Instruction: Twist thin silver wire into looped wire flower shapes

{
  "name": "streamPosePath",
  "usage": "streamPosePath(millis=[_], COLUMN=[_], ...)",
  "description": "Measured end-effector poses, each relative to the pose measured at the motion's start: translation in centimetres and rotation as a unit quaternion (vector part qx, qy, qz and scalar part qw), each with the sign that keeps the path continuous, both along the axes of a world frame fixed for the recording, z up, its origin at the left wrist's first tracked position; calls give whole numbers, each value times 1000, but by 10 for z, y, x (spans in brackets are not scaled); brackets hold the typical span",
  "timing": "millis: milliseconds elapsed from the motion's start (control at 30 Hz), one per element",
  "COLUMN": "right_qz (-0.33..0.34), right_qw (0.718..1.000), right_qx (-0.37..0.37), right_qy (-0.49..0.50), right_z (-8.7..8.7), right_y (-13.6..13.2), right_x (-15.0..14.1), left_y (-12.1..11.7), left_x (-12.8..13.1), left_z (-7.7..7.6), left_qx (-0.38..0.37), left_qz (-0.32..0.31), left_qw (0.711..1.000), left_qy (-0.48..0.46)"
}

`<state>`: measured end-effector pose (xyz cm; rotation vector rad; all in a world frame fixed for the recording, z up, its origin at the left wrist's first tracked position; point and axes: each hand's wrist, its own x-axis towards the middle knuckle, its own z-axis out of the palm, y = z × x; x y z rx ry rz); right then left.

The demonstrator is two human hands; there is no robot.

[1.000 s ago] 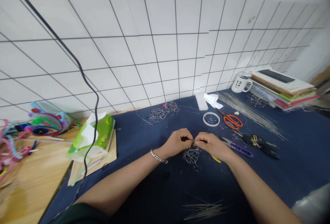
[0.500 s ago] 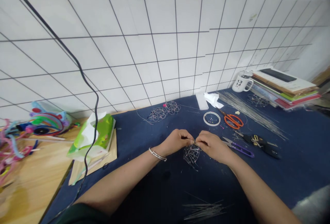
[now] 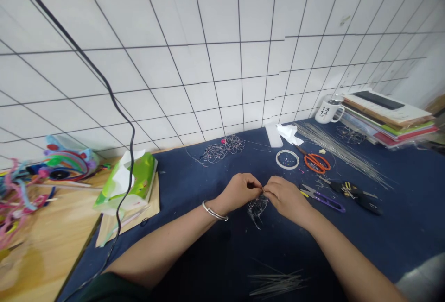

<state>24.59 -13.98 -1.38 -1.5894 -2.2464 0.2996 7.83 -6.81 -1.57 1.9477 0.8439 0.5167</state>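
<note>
My left hand (image 3: 242, 189), with a silver bangle (image 3: 214, 211) on its wrist, pinches the top of a tangled bundle of thin silver wire (image 3: 257, 208). From the other side my right hand (image 3: 285, 198) grips the same spot, so the fingertips of both hands nearly meet. The wire bundle hangs below the fingers over the dark blue cloth. Exactly which strands each hand holds is hidden by the fingers. Right of my right hand lie purple-handled thread snips (image 3: 325, 200). Cut straight wires (image 3: 276, 283) lie on the cloth nearer to me.
Orange scissors (image 3: 316, 162), a round dish of beads (image 3: 287, 159) and black pliers (image 3: 354, 195) lie to the right. Long wires (image 3: 342, 154) stretch behind them. Coiled wire (image 3: 222, 149) rests by the wall. A tissue pack (image 3: 142, 181) and black cable (image 3: 132, 140) are at left.
My hands remain together at the wire, with only a slight shift of the fingers. The hanging bundle has turned a little. The whole view has moved slightly.
</note>
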Motion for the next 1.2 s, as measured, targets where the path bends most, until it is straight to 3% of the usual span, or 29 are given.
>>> streamPosePath(millis=[100,200,400,567,733,1000,1200], right_qz=[-11,-25,-59,-59,-68,-58,-64], right_qw=[1000,999,988,980,975,975,968], right_qx=[20,22,-2,-18,-35,-68,-66], right_qy=[-2,35,142,191,207,203,232], right_z=[-1,-2,1,2,-1,-2,0], right_y=[0,0,0,1,3,4,4], right_x=[-5,-9,-10,-8,-4,-2,-2], left_y=[-3,-4,3,9,16,23,22], left_x=[1,0,-3,-5,-7,-5,-5], left_z=[6,12,19,16,8,-6,-4], left_qx=[77,102,28,-21,-2,-67,-130], left_qz=[15,26,36,-17,-19,-12,-20], left_qw=[997,994,999,999,999,997,989], left_qy=[14,20,-13,-24,-29,-26,-70])
